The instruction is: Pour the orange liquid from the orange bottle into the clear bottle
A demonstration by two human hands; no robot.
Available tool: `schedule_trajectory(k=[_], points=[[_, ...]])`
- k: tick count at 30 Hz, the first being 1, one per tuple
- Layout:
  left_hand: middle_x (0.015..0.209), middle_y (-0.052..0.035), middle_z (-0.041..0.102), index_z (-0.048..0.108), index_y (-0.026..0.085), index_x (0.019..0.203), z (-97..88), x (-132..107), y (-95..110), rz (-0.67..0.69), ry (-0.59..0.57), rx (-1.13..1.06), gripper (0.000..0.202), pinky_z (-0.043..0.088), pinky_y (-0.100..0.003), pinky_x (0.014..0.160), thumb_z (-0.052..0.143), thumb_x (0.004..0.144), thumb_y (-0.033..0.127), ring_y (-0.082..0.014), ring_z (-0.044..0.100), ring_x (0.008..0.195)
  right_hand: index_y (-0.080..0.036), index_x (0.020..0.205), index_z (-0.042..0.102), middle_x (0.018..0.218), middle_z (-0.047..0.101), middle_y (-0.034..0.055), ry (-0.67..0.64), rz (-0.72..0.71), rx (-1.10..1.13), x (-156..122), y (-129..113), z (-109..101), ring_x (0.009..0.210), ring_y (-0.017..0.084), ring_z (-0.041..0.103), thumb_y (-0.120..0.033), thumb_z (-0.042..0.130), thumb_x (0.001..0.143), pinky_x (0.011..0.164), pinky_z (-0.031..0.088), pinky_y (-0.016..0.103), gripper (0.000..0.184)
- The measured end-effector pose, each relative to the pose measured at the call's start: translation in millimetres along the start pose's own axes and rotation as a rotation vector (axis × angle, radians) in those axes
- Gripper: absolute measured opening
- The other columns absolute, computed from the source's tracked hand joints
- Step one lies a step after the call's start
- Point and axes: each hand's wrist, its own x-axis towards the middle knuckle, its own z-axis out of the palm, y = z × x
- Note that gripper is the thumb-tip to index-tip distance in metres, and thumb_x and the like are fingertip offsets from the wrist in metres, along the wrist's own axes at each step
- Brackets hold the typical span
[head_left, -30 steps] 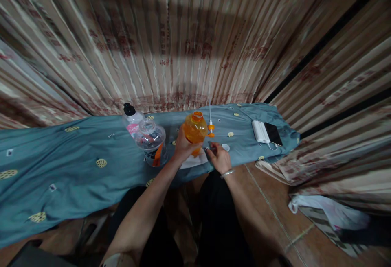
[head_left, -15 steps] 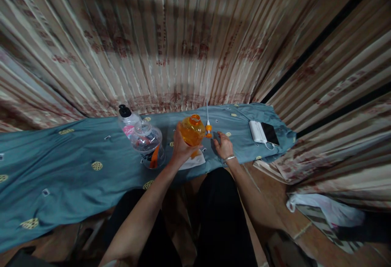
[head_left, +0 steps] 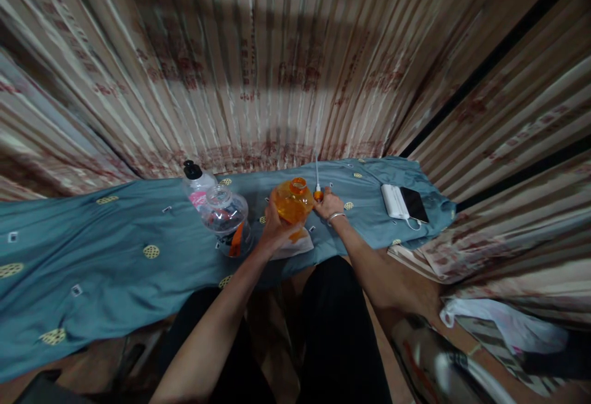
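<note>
My left hand point(head_left: 276, 225) is wrapped around a clear orange bottle point(head_left: 294, 202), which is uncapped and holds amber liquid. A pump top point(head_left: 318, 194) with an orange collar and a thin pale tube lies on the blue cloth just right of the bottle. My right hand point(head_left: 329, 204) has its fingers closed around the pump's head, which they mostly hide. The tube points away from me. Partly under the bottle is a white tissue point(head_left: 295, 245). To the left stands a large clear open bottle point(head_left: 226, 219) with an orange and black label.
Behind the clear bottle is another bottle with a black cap point(head_left: 192, 171) and pink label. A white power bank point(head_left: 394, 201) and a phone point(head_left: 414, 204), joined by a cable, lie at the right. Patterned curtains point(head_left: 258, 71) hang along the far edge of the blue cloth point(head_left: 111, 268).
My right hand has moved left and away from me onto the pump top, closing over its head. My left hand still holds the orange bottle; the view has shifted slightly.
</note>
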Motion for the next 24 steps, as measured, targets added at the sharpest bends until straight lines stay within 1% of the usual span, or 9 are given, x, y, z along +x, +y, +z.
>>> schedule_trajectory(k=[4,7,10,12,15,17,18,20,24], points=[[0.142,-0.0138,0.062,0.063,0.019,0.138,-7.1,-1.8,0.6,0.036,-0.015,0.056,0.045,0.054,-0.056,0.103,0.07,0.099,0.039,-0.0313,0.064,0.124,-0.009,0.127,0.063,0.129,0.073,0.028,0.005,0.025,0.061,7.9,0.4,0.4,0.128,0.035,0.07,-0.034,0.071,0.098,0.103,0.051,0.037,0.039],[0.135,-0.0107,0.064,0.062,0.022,0.137,-10.5,-2.1,1.9,0.041,-0.005,0.076,0.063,0.05,-0.054,0.108,0.087,0.082,0.04,-0.0319,0.062,0.126,-0.01,0.116,0.069,0.122,0.076,0.0263,0.023,0.042,0.155,10.6,7.1,-1.7,0.123,0.034,0.072,-0.027,0.069,0.096,0.102,0.052,0.038,0.026],[0.124,-0.0073,0.065,0.064,0.025,0.134,-11.4,-2.3,2.7,0.042,0.012,0.094,0.083,0.048,-0.05,0.111,0.1,0.06,0.037,-0.0322,0.062,0.125,-0.012,0.11,0.07,0.108,0.08,0.0175,0.049,0.034,0.302,5.2,15.2,-8.3,0.112,0.031,0.075,-0.035,0.069,0.094,0.095,0.056,0.037,0.028],[0.122,-0.0081,0.065,0.065,0.023,0.131,-11.2,-2.5,2.5,0.043,0.021,0.106,0.075,0.049,-0.052,0.108,0.098,0.065,0.038,-0.0319,0.063,0.122,-0.014,0.111,0.07,0.097,0.08,0.0106,0.058,0.01,0.418,-6.5,22.9,-15.5,0.1,0.027,0.077,-0.049,0.067,0.093,0.085,0.06,0.034,0.039],[0.13,-0.0113,0.065,0.065,0.019,0.13,-9.9,-2.7,1.0,0.045,0.026,0.117,0.05,0.052,-0.055,0.104,0.082,0.087,0.039,-0.0311,0.063,0.121,-0.016,0.117,0.066,0.096,0.078,0.0066,0.082,-0.045,0.622,-39.6,43.1,-32.6,0.089,0.023,0.077,-0.068,0.066,0.087,0.074,0.063,0.033,0.06],[0.135,-0.0126,0.064,0.065,0.018,0.133,-8.3,-2.7,0.0,0.042,0.023,0.118,0.042,0.054,-0.055,0.101,0.073,0.096,0.039,-0.0303,0.064,0.121,-0.021,0.113,0.065,0.098,0.078,0.0051,0.142,-0.162,0.933,-70.3,62.6,-49.8,0.087,0.022,0.077,-0.07,0.082,0.072,0.077,0.064,0.034,0.067],[0.137,-0.0128,0.063,0.064,0.018,0.134,-7.3,-2.8,-0.3,0.04,0.019,0.116,0.042,0.055,-0.054,0.1,0.071,0.098,0.039,-0.0299,0.065,0.12,-0.023,0.11,0.065,0.098,0.078,0.0039,0.17,-0.208,1.009,-86.9,73.4,-60.4,0.088,0.021,0.077,-0.069,0.087,0.068,0.078,0.065,0.033,0.066],[0.138,-0.0131,0.063,0.063,0.019,0.136,-5.1,-2.9,-0.4,0.033,0.009,0.106,0.043,0.057,-0.052,0.098,0.071,0.099,0.039,-0.0291,0.066,0.118,-0.026,0.106,0.065,0.101,0.079,0.0031,0.191,-0.264,1.03,-119.5,94.9,-85.3,0.092,0.02,0.078,-0.063,0.091,0.067,0.081,0.065,0.032,0.06],[0.137,-0.0131,0.064,0.063,0.019,0.137,-1.1,-2.6,0.2,0.019,-0.011,0.073,0.043,0.059,-0.05,0.095,0.07,0.099,0.038,-0.0279,0.068,0.114,-0.028,0.113,0.07,0.11,0.079,0.0045,0.213,-0.303,0.851,-170.7,127.3,-140.3,0.101,0.022,0.079,-0.057,0.091,0.074,0.094,0.066,0.035,0.053]])
